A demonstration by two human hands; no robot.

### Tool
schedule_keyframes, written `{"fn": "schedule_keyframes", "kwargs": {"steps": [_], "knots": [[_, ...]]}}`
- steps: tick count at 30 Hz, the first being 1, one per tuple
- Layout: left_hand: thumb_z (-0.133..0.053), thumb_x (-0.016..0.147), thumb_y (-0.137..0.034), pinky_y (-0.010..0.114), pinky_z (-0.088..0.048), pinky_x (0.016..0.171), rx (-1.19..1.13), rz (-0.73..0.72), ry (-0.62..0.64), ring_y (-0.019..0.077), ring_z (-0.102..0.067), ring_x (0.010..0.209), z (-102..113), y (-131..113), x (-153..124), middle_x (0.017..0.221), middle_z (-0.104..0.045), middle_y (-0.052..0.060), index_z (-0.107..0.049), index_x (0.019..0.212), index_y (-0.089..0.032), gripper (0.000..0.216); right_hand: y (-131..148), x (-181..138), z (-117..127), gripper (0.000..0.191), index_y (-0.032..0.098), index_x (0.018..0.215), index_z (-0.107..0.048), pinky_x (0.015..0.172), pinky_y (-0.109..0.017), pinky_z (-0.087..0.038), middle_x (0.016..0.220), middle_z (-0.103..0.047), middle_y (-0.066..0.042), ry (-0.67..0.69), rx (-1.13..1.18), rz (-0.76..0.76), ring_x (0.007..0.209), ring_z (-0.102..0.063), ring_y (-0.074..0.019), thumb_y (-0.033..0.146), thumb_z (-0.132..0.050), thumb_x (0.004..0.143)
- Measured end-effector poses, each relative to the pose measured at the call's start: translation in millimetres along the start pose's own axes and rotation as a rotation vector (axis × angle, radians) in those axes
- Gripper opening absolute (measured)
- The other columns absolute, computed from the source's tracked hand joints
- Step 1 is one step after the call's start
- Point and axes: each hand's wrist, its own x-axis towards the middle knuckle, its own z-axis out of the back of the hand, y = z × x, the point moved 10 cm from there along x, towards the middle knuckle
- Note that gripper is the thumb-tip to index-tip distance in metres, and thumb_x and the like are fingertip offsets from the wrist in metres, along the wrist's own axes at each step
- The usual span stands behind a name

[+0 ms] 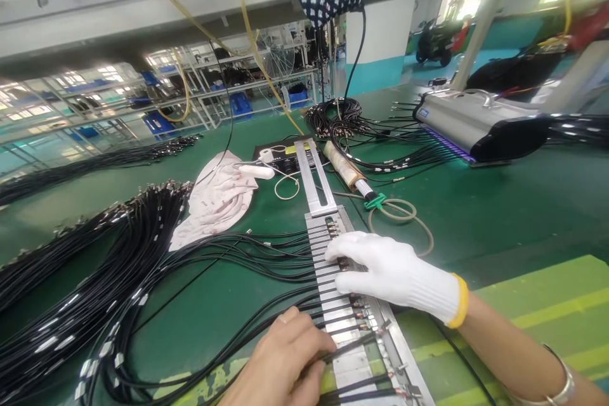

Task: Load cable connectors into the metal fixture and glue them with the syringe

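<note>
A long metal slotted fixture (333, 311) lies on the green table, with several black cables (266, 250) laid across its slots. My right hand (394, 273), in a white glove with a yellow cuff, rests flat on the fixture, fingers curled down over the cable ends near its middle. My bare left hand (285, 355) sits at the fixture's near left side, fingers pressed together on black cables (342, 346) that cross the slots.
A big bundle of black cables (85, 292) spreads over the left of the table. A pink cloth (219, 200), a white device (257, 171), a taped tube (345, 168) and a grey lamp unit (466, 124) lie beyond. A green-yellow mat (537, 304) is at the right.
</note>
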Motion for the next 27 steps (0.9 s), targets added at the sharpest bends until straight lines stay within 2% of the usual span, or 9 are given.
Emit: {"fn": "schedule_keyframes", "kwargs": {"steps": [6, 9, 13, 15, 17, 20, 25, 27], "knots": [[-0.041, 0.088, -0.003, 0.033, -0.046, 0.083, 0.116, -0.123, -0.099, 0.0183, -0.054, 0.078, 0, -1, -2, 0.085, -0.059, 0.002, -0.061, 0.099, -0.024, 0.031, 2, -1, 1, 0.033, 0.033, 0.115, -0.069, 0.096, -0.035, -0.046, 0.124, -0.066, 0.004, 0.004, -0.014, 0.014, 0.114, -0.059, -0.0217, 0.034, -0.067, 0.082], [-0.041, 0.089, -0.003, 0.032, -0.045, 0.077, 0.193, -0.145, -0.104, 0.0193, -0.051, 0.075, -6, 2, -3, 0.082, -0.057, 0.003, -0.061, 0.098, -0.023, 0.030, 2, -1, 0, 0.033, 0.033, 0.114, -0.069, 0.097, -0.035, -0.046, 0.124, -0.066, 0.005, 0.006, -0.016, 0.015, 0.114, -0.059, -0.0217, 0.033, -0.067, 0.082], [-0.035, 0.087, -0.002, 0.032, -0.041, 0.072, 0.201, -0.212, -0.306, 0.0188, -0.043, 0.068, -1, 1, -9, 0.075, -0.050, 0.002, -0.060, 0.088, -0.022, 0.032, 2, -1, -1, 0.032, 0.033, 0.114, -0.069, 0.095, -0.035, -0.046, 0.123, -0.066, 0.005, 0.016, -0.015, 0.016, 0.115, -0.059, -0.0217, 0.032, -0.067, 0.082], [-0.033, 0.088, -0.002, 0.031, -0.038, 0.070, 0.216, -0.220, -0.348, 0.0189, -0.040, 0.067, -4, 2, -13, 0.074, -0.048, 0.002, -0.059, 0.086, -0.022, 0.033, 4, -1, 0, 0.031, 0.032, 0.113, -0.069, 0.095, -0.035, -0.046, 0.121, -0.067, 0.005, 0.019, -0.013, 0.028, 0.113, -0.059, -0.0217, 0.031, -0.066, 0.082], [-0.033, 0.089, -0.002, 0.032, -0.038, 0.070, 0.248, -0.206, -0.336, 0.0191, -0.039, 0.067, -8, 4, -14, 0.075, -0.047, 0.002, -0.059, 0.086, -0.021, 0.033, 6, -1, 0, 0.031, 0.031, 0.113, -0.069, 0.096, -0.035, -0.046, 0.120, -0.067, 0.005, 0.021, -0.008, 0.039, 0.112, -0.059, -0.0218, 0.030, -0.067, 0.082], [-0.033, 0.090, -0.001, 0.033, -0.039, 0.070, 0.306, -0.202, -0.329, 0.0195, -0.039, 0.069, -1, 1, -16, 0.076, -0.046, 0.002, -0.060, 0.087, -0.020, 0.033, 7, -2, -1, 0.032, 0.029, 0.113, -0.069, 0.096, -0.035, -0.045, 0.120, -0.068, 0.004, 0.030, 0.001, 0.042, 0.111, -0.059, -0.0218, 0.028, -0.068, 0.081], [-0.039, 0.090, -0.001, 0.031, -0.041, 0.068, 0.399, -0.184, -0.151, 0.0195, -0.045, 0.074, 2, -6, -10, 0.081, -0.049, 0.003, -0.062, 0.095, -0.018, 0.029, 6, -3, 0, 0.032, 0.030, 0.114, -0.069, 0.098, -0.037, -0.045, 0.122, -0.067, 0.003, 0.026, -0.005, 0.031, 0.112, -0.059, -0.0224, 0.029, -0.068, 0.082], [-0.038, 0.089, 0.001, 0.030, -0.040, 0.066, 0.418, -0.205, -0.189, 0.0190, -0.044, 0.072, 6, -10, -9, 0.079, -0.049, 0.003, -0.062, 0.092, -0.017, 0.031, 6, -2, 0, 0.032, 0.030, 0.114, -0.069, 0.099, -0.037, -0.044, 0.122, -0.067, 0.003, 0.023, -0.005, 0.035, 0.112, -0.059, -0.0224, 0.029, -0.069, 0.082]]}}
